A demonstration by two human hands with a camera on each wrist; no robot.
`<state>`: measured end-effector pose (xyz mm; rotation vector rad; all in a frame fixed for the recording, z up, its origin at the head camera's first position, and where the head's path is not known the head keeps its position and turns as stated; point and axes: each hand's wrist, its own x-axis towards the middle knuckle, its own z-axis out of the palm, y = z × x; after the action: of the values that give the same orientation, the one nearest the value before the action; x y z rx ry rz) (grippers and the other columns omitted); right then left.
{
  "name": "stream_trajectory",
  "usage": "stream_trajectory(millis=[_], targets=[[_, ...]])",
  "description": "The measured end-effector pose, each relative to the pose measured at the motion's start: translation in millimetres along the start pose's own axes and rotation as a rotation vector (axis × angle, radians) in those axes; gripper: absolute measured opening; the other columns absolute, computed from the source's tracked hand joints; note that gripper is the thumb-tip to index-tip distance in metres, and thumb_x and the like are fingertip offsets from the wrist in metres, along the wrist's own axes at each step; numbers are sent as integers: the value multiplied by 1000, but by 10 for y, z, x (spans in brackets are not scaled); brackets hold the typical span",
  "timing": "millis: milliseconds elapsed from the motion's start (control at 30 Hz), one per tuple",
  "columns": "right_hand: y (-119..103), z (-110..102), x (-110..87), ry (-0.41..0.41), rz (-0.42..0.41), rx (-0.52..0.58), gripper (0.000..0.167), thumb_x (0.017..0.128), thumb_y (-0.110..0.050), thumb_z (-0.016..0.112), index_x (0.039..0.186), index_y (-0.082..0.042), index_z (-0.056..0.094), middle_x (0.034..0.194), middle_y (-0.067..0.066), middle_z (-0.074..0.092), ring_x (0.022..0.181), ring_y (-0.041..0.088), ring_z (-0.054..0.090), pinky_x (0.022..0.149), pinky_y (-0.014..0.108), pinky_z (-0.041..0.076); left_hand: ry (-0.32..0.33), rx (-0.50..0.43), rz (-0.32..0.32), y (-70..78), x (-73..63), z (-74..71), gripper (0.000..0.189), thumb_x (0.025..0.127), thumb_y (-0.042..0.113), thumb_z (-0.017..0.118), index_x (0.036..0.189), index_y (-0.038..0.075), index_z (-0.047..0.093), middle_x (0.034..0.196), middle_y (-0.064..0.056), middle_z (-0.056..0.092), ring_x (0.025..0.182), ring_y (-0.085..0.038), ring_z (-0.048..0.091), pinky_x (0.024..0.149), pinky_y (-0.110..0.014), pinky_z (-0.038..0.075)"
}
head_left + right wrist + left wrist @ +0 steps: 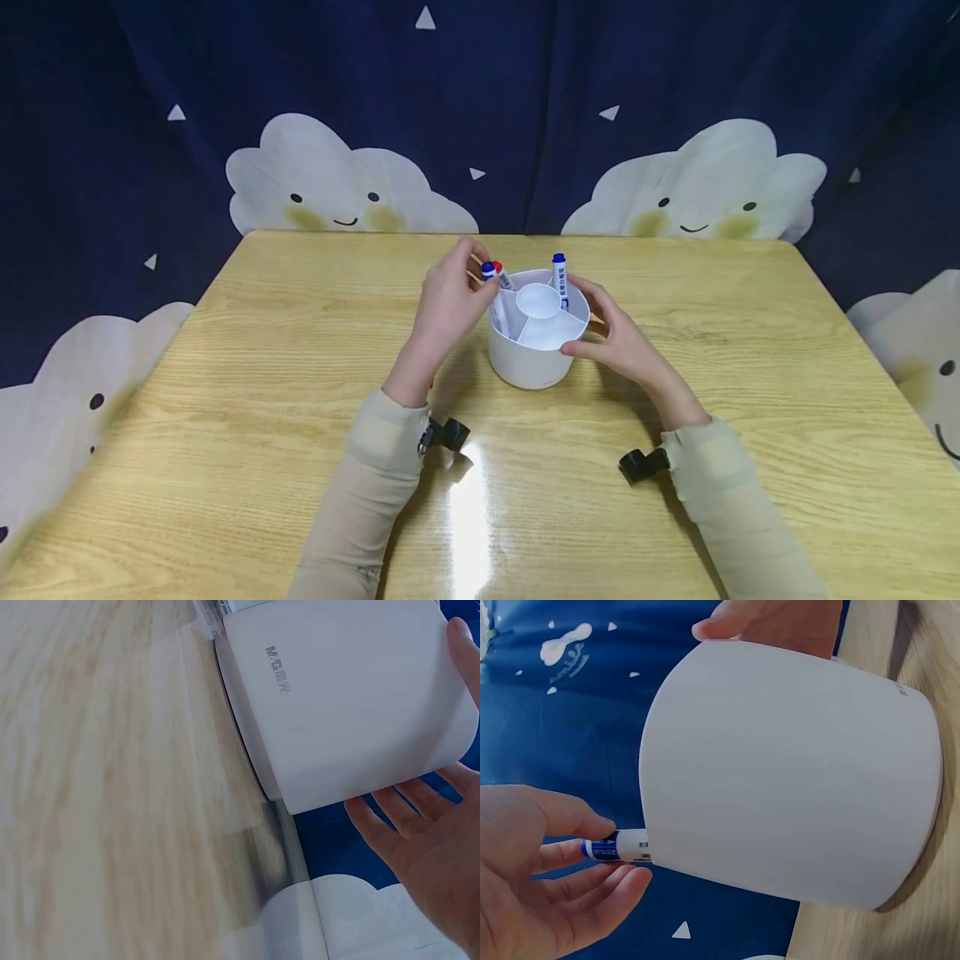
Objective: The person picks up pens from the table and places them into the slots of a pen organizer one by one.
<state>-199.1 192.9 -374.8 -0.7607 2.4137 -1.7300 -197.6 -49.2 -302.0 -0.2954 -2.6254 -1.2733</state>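
Note:
A round white pen holder (pixel 529 367) with several compartments stands upright on the wooden table. My left hand (pixel 452 292) is over its left rim, pinching a blue-capped whiteboard marker (pixel 619 846) near its cap; the marker's lower part is inside the holder. Right beside that one, a red-capped marker (pixel 504 275) leans in the holder, partly hidden by the fingers. Another blue-capped marker (pixel 560 279) stands in the right rear compartment. My right hand (pixel 427 840) grips the holder's right side, thumb at the front rim and fingers spread along the wall.
The wooden table (pixel 285 333) extends on all sides of the holder. Behind it hangs a dark blue curtain (pixel 517 100) with cloud faces and white triangles. A small red bit shows beside my left forearm, mostly hidden. Black camera mounts (pixel 448 434) sit at both wrists.

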Motion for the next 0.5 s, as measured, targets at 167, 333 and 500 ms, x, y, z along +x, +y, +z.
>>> stream_trajectory(millis=[167,333,500], targets=[[7,-7,3,0,6,-1,84,74,-5,73,142,-18,25,142,6,34,128,24,35,100,48,34,-31,47,-9,-18,24,33,21,85,14,60,103,11,50,90,-5,61,76,-17,55,66,-24,50],[4,-8,10,-2,11,2,85,74,-5,73,143,-18,25,142,6,33,129,24,33,101,48,33,-38,64,-15,-36,30,52,19,87,15,57,104,12,51,89,-4,60,75,-18,55,64,-24,49],[2,-10,11,-5,14,1,85,74,-5,72,143,-18,24,143,7,33,129,24,33,102,49,32,-82,81,-65,-33,31,72,21,88,19,56,107,13,50,90,-3,59,77,-18,54,62,-23,49]])
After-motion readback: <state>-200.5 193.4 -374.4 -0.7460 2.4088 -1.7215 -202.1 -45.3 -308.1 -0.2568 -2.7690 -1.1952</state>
